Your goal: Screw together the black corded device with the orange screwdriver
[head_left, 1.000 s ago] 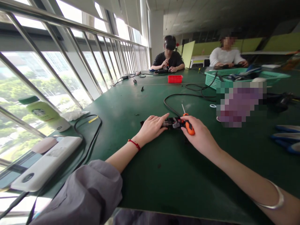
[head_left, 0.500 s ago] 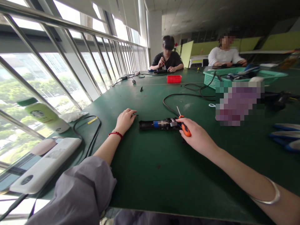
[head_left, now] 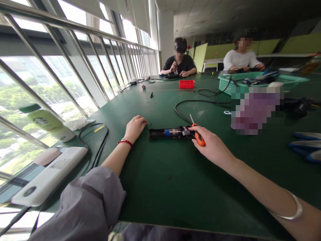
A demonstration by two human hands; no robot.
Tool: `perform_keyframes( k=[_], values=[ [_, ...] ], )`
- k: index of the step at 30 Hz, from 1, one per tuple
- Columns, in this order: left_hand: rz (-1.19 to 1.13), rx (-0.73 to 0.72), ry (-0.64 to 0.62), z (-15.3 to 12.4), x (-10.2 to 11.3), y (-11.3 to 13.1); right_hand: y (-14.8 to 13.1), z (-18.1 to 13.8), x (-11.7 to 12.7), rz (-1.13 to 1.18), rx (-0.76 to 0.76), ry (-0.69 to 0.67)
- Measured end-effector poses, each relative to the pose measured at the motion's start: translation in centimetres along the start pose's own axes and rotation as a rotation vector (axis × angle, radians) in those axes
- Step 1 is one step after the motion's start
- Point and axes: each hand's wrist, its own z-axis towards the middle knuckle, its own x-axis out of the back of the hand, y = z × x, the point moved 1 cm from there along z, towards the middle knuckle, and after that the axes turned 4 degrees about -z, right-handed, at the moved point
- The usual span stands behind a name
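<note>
My right hand (head_left: 210, 143) is wrapped round an orange and black screwdriver (head_left: 200, 138), its thin shaft pointing up and away. The hand also rests at the right end of a black cylindrical power tool body (head_left: 170, 133), which lies sideways on the green table with a blue band and bare metal parts showing. My left hand (head_left: 135, 128) rests on the table left of the tool, fingers curled and closed, with nothing visible in them. A tiny dark piece (head_left: 150, 124), too small to name, lies just beyond its fingertips.
A black cable (head_left: 177, 106) curves behind the tool. A red tray (head_left: 186, 84) and a green basket (head_left: 225, 84) stand farther back. A bottle (head_left: 47, 122) and white power bank (head_left: 50, 177) are at left; blue-handled tools (head_left: 304, 144) at right. Two people sit opposite.
My left hand has let go of the tiny dark piece, which now lies on the table, and its fingers have curled in. My right hand, the screwdriver and the tool body have hardly moved.
</note>
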Motion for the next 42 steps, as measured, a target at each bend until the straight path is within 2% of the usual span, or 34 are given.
perform_keyframes(
  k=[5,9,11,21,31,37,39,42],
  values=[
    [-0.105,-0.159,0.014,0.2,-0.2,1.2,-0.1,0.0,0.0,-0.005,-0.012,-0.018],
    [-0.173,-0.252,-0.096,0.7,-1.0,1.9,-0.3,0.0,0.1,-0.017,-0.031,-0.020],
    [-0.159,-0.262,-0.125,0.8,-1.1,2.1,-0.3,-0.1,0.2,-0.019,-0.028,-0.017],
    [0.040,-0.237,-0.097,0.5,-0.5,2.4,-0.1,0.0,0.1,0.005,-0.017,-0.014],
    [0.090,-0.249,-0.152,0.6,-0.1,1.3,-0.6,-0.1,0.4,0.016,-0.062,0.005],
    [0.118,-0.197,-0.067,0.5,0.1,1.1,-1.0,-0.3,0.3,0.116,-0.052,0.007],
    [0.036,-0.134,0.049,0.4,0.8,1.3,-1.2,-0.4,0.3,0.181,-0.061,-0.002],
    [-0.244,-0.050,0.263,-0.1,2.0,2.8,-1.3,-0.5,0.2,0.285,-0.068,-0.032]
  ],
)
